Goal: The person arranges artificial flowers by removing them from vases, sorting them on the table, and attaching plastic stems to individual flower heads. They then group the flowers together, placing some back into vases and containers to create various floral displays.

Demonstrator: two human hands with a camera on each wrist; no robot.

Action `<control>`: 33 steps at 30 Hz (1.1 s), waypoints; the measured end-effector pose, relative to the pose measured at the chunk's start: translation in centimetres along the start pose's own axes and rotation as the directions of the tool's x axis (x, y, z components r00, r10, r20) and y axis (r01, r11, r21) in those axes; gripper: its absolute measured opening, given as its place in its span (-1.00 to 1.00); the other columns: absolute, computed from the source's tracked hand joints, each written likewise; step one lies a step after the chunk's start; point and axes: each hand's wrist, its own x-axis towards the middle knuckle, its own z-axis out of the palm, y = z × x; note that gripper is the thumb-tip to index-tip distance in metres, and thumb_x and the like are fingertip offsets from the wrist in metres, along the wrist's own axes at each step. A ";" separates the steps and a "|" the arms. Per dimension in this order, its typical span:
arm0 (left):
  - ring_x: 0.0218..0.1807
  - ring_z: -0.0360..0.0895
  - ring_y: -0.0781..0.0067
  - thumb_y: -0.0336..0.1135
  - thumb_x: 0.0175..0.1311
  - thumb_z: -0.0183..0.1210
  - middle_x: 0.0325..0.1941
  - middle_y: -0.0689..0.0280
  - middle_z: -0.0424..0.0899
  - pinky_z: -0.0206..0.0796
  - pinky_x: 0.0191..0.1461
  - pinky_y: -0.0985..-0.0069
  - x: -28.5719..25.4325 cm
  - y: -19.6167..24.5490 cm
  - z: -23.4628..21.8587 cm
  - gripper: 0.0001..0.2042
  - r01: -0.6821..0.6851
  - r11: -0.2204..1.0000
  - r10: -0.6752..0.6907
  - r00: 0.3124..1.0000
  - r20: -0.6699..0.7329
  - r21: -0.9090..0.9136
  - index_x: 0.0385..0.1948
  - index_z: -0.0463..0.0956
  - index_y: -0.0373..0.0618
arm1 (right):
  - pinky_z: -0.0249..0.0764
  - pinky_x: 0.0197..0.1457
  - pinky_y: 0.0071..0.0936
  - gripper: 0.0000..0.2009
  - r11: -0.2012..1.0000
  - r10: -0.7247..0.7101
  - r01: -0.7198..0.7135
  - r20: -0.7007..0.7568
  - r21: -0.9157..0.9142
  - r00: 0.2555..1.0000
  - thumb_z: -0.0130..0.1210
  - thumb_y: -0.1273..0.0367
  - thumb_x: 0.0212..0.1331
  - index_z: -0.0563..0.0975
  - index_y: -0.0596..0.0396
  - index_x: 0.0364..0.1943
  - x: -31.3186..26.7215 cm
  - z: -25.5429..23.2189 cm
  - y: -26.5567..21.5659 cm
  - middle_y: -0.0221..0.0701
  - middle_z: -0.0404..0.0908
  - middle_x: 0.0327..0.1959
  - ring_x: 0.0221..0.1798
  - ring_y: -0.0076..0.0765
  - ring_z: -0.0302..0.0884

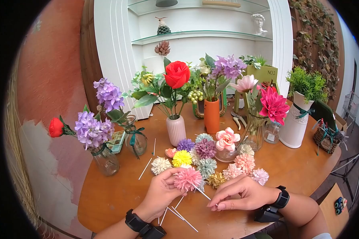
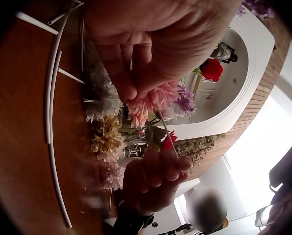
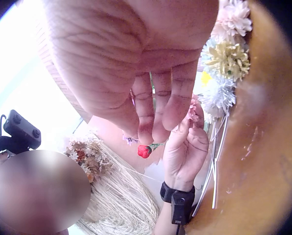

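My left hand holds a pink artificial flower head low over the front of the table, fingers and thumb at its petals. A thin white stem runs from this flower towards my right hand, which pinches its other end between thumb and fingers. In the left wrist view the stem meets the pink bloom at its underside. Just beyond my hands lie several loose flower heads, among them a yellow one, a cream one and a gold one. Loose white stems lie below my left hand.
Behind the loose blooms stand a pink vase, an orange vase and a tall white vase. Glass vases with purple flowers are at the left. Pliers lie farther back, and a wicker basket sits at the right edge.
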 end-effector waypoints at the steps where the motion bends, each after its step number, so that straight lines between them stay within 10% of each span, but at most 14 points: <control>1: -0.11 0.63 0.46 -0.65 0.15 0.19 -0.05 0.16 0.64 0.51 -0.12 0.57 0.0 -0.1 -0.1 -0.54 -0.011 1.000 0.011 1.000 0.001 0.004 0.13 0.34 -0.28 | 0.50 -0.07 -0.47 -0.80 1.000 -0.002 0.002 0.000 -0.002 1.000 0.14 0.43 0.25 0.62 0.17 -0.08 0.0 0.0 0.0 -0.31 0.67 -0.23 -0.15 -0.39 0.62; 33: -0.09 0.62 0.51 -0.59 0.20 0.19 -0.07 0.21 0.65 0.49 -0.13 0.60 -0.1 0.2 0.1 -0.58 -0.005 0.999 0.004 0.999 0.034 0.049 0.12 0.35 -0.26 | 0.50 -0.07 -0.48 -0.79 0.999 -0.003 0.003 -0.009 -0.035 1.000 0.16 0.42 0.24 0.62 0.15 -0.07 0.0 0.1 0.6 -0.33 0.67 -0.22 -0.16 -0.40 0.62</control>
